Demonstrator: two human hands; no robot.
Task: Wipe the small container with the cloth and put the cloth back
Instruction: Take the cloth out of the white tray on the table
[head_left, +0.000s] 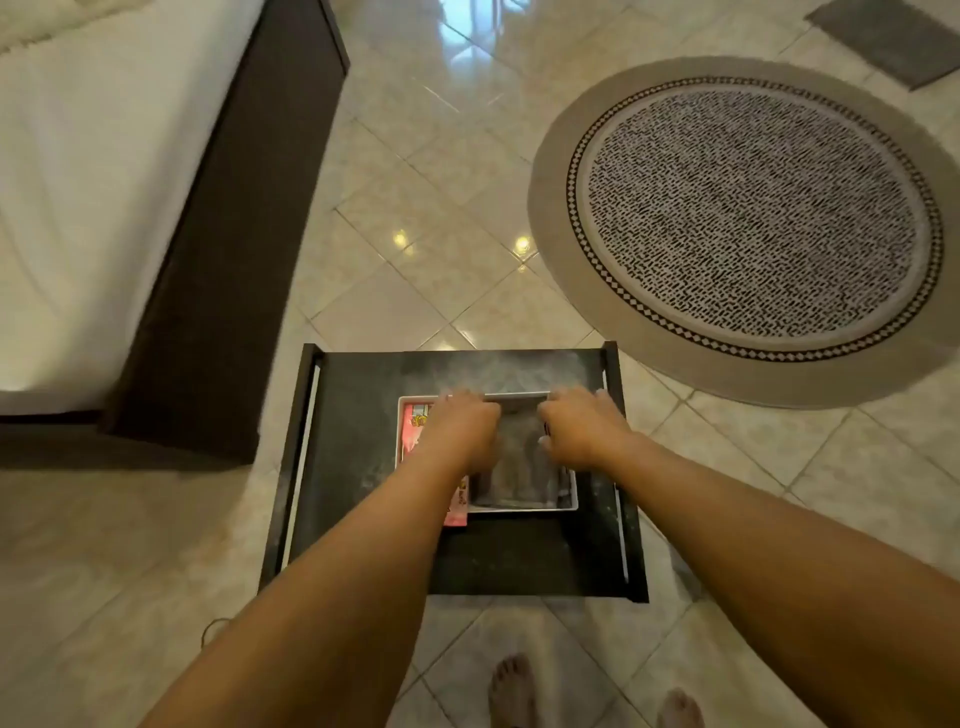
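Seemingly the job is near one of its ends: both hands reach down into the small container, a white-rimmed box sitting inside the open dark drawer beside a pink packet, and the grey cloth lies bunched within the box. The left hand and right hand have fingers curled downward at the far rim on either side of the cloth, though motion blur hides whether they pinch fabric or rim. Whether wiping is finished or not yet started, I cannot tell.
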